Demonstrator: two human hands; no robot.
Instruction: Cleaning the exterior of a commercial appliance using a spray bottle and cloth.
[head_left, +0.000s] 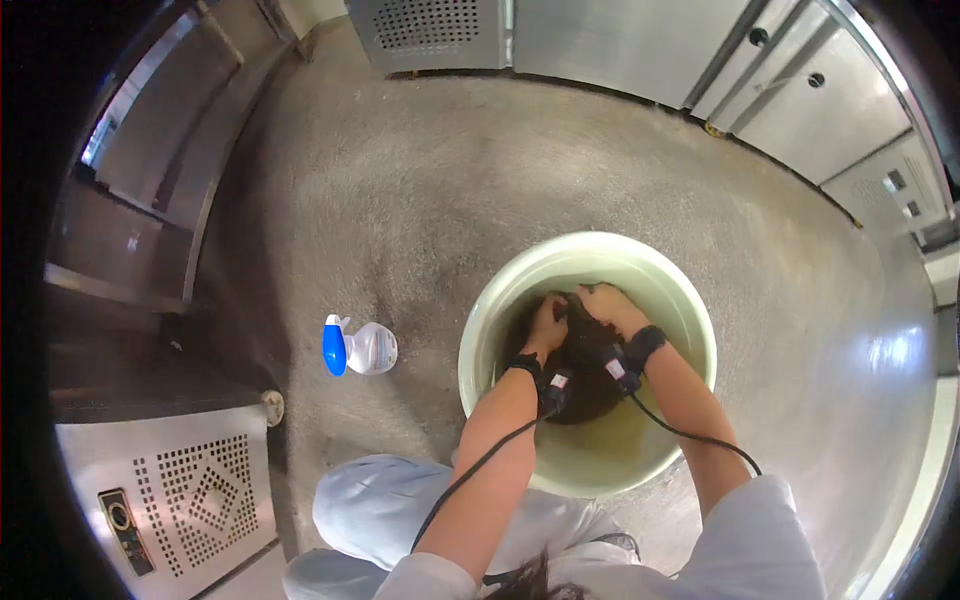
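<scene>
A pale green round plastic tub (480, 315) stands on the floor in front of me, close to my knees. Inside it lies a large dark brown, wet-looking mass (589, 375); its material cannot be made out. My left hand (549, 326) grips the upper left part of this mass with curled fingers. Just to the right, my right hand (611, 306) holds its upper edge, with the fingertips partly hidden. Yellowish liquid (622, 435) shows in the tub's lower part. Each wrist wears a black band with a small cabled device.
A clear spray bottle (371, 349) with a blue and white head is on the concrete floor (420, 165) left of the tub. Stainless-steel cabinets (600, 45) line the far side and right. A steel rack (142, 202) and a perforated metal unit (180, 495) stand left.
</scene>
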